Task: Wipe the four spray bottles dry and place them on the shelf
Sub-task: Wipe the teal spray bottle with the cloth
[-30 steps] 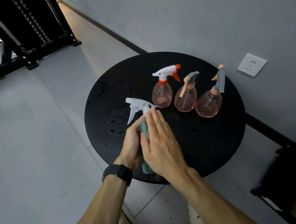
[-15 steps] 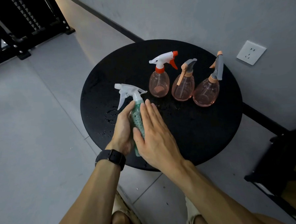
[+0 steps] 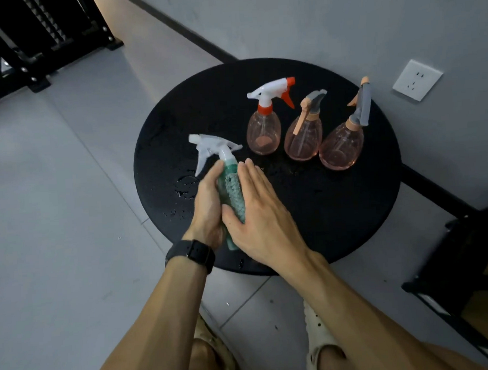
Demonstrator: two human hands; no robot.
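Currently: our left hand (image 3: 207, 206) grips green bottle (image 3: 227, 168) | right hand (image 3: 255, 209) flat, pressing cloth (image 3: 235, 195) | risk: wet plastic slips, knocking pink bottles (image 3: 302, 136) on puddled table (image 3: 337, 208)

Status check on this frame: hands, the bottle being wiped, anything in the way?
Left hand grips green bottle. Right hand flat, pressing cloth to it. Three pink bottles wait on wet table. Nothing blocking.

Dim, even indoor light, soft shadows, mild wide-angle bending at edges, slight motion blur near centre.
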